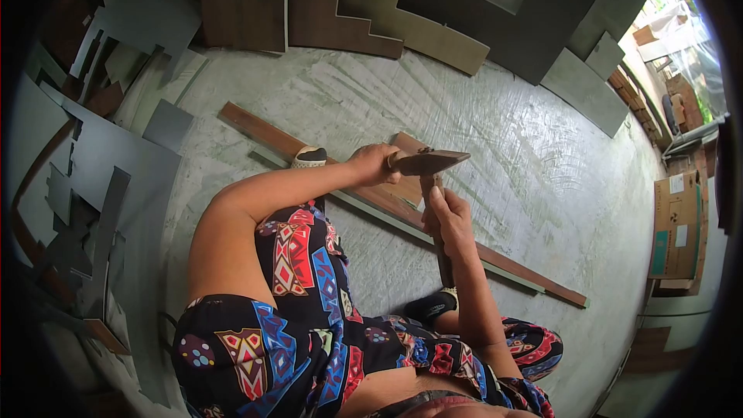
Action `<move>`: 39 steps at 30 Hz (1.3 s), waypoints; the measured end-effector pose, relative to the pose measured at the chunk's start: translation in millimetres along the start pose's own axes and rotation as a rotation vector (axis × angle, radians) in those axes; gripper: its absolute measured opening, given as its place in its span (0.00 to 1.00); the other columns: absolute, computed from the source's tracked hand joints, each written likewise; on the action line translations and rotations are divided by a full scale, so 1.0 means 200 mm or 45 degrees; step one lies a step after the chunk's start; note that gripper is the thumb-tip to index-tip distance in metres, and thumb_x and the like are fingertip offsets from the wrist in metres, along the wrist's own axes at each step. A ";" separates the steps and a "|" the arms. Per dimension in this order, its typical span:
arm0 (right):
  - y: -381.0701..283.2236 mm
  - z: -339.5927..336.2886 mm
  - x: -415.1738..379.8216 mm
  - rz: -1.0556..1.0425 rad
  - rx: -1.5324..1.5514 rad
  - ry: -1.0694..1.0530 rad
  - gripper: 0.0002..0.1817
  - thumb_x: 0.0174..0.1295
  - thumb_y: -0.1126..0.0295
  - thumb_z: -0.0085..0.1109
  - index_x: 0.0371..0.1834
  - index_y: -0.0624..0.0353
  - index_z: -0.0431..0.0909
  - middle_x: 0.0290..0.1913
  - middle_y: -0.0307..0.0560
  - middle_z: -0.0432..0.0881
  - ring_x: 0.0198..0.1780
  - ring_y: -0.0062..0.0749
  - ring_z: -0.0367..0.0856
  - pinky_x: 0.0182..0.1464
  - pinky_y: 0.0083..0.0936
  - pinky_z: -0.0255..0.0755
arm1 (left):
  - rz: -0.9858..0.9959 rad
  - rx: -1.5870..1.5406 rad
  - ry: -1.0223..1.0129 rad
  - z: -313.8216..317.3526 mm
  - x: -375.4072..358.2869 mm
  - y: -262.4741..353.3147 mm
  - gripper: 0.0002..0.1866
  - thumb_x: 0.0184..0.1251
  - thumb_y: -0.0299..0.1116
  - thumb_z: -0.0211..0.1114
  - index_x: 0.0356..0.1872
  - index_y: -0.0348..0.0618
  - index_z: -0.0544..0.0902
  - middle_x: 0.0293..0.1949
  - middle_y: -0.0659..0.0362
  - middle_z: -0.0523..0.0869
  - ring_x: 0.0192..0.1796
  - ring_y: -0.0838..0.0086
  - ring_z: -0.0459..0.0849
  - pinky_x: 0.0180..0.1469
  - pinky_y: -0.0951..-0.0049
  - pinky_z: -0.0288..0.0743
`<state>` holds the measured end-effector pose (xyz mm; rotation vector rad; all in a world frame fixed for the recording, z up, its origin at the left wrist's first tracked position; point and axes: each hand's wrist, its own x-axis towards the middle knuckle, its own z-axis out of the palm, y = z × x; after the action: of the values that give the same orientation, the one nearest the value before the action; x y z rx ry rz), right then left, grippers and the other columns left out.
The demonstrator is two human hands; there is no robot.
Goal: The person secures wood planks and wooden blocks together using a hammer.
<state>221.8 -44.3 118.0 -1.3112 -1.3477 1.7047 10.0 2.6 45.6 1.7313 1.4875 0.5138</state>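
Observation:
My right hand [451,218] is wrapped round the long handle of a hatchet-like tool [433,163], which has a flat, tapering metal head. My left hand [373,165] is closed at the left end of that head, its fingers partly hidden. The head's narrow end points right, and the handle runs down toward my lap. Beneath my hands a short brown board [408,144] lies across a long brown plank [263,133] on the floor. A pale grey-green strip [511,277] runs along the plank's near side. My shoe [310,156] is at the plank, left of my left hand.
Brown and dark panels [244,4] lean along the back. Grey sheets and offcuts [116,186] pile up at the left. A cardboard box [676,224] stands at the right, below a bright opening. The concrete floor [542,155] surrounds the plank. My other shoe [432,306] is near the handle's lower end.

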 end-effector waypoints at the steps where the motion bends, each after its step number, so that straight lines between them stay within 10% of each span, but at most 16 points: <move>1: 0.01 0.01 0.00 0.001 0.051 -0.008 0.20 0.66 0.52 0.50 0.29 0.60 0.72 0.19 0.39 0.73 0.17 0.19 0.70 0.21 0.18 0.65 | -0.005 -0.008 0.006 0.00 -0.01 -0.01 0.17 0.43 0.41 0.67 0.36 0.48 0.80 0.35 0.53 0.84 0.41 0.58 0.82 0.45 0.63 0.74; 20: 0.82 -0.23 0.21 0.454 -0.531 0.262 0.29 0.59 0.46 0.54 0.19 0.66 0.73 0.16 0.45 0.73 0.16 0.28 0.71 0.19 0.26 0.65 | -0.146 -0.607 0.390 0.02 0.07 -0.28 0.09 0.50 0.31 0.70 0.23 0.40 0.78 0.19 0.63 0.79 0.20 0.81 0.75 0.23 0.78 0.71; 28: 0.79 -0.23 0.22 0.477 -0.687 0.189 0.29 0.59 0.48 0.53 0.26 0.71 0.76 0.19 0.51 0.76 0.23 0.37 0.79 0.29 0.32 0.70 | 0.005 -0.547 0.273 0.08 0.05 -0.28 0.13 0.49 0.33 0.72 0.32 0.40 0.79 0.28 0.63 0.81 0.31 0.80 0.78 0.37 0.76 0.75; 39: 0.72 -0.21 0.18 0.458 -0.558 0.170 0.26 0.61 0.50 0.53 0.25 0.68 0.73 0.17 0.44 0.73 0.16 0.27 0.71 0.19 0.26 0.65 | 0.000 -0.415 0.215 0.06 0.03 -0.18 0.15 0.47 0.36 0.73 0.34 0.42 0.79 0.29 0.63 0.81 0.33 0.80 0.78 0.42 0.76 0.74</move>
<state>265.8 -41.3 -30.1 -1.9797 -1.5308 1.5544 -3.5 4.7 9.8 1.4608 1.4263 0.8693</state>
